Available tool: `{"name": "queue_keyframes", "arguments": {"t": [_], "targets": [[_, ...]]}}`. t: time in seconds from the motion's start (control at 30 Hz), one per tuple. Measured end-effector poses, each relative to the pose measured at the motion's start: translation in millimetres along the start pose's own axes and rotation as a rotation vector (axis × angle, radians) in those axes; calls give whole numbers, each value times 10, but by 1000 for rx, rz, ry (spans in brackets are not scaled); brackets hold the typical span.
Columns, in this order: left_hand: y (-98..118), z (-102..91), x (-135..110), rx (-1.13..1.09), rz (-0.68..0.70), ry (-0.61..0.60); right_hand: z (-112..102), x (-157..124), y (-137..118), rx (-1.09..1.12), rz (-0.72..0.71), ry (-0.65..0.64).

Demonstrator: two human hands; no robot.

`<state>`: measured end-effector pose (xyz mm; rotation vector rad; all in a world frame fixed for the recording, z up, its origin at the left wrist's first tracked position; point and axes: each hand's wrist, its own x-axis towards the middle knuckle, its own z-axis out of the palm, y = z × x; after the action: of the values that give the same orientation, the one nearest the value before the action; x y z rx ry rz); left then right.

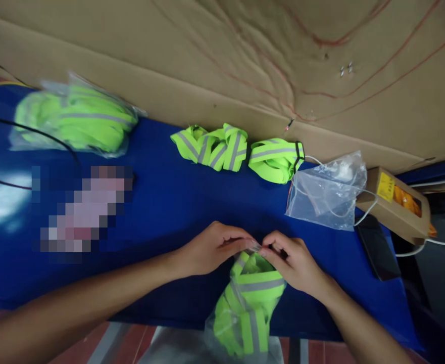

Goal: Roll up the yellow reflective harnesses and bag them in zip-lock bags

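Observation:
Both my left hand (216, 246) and my right hand (296, 260) are closed in a pinch on the top edge of a clear plastic bag (211, 331). Their fingertips nearly meet. Inside the bag are neon yellow-green reflective straps (258, 285) with grey stripes, and it hangs down over the table's front edge toward my lap. Farther back lie a loosely folded reflective strap (210, 146) and a second bundle of reflective strap (275, 159) with a black buckle or slider at its right end. Neither hand touches these two.
At the back left of the blue table (157, 197) is a filled bag of reflective straps (82, 119). A clear bag (328, 189), a cardboard box (396, 202) and a dark phone (377, 247) lie right, with a white cable. A pixelated item (88, 207) lies left.

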<state>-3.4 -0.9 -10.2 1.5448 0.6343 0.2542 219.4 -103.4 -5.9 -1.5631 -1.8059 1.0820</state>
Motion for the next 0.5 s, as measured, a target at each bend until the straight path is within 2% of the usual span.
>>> {"name": "queue_keyframes", "arguments": {"t": [0.13, 0.27, 0.4, 0.5], "targets": [[-5, -14, -14, 160, 53, 59, -25, 43, 19, -137, -81, 28], [22, 8, -24, 58, 63, 80, 21, 32, 19, -173, -174, 99], [86, 42, -65, -266, 67, -41, 64, 29, 108, -48, -112, 324], [108, 95, -130, -250, 24, -81, 22, 71, 192, -9, -76, 472]]}}
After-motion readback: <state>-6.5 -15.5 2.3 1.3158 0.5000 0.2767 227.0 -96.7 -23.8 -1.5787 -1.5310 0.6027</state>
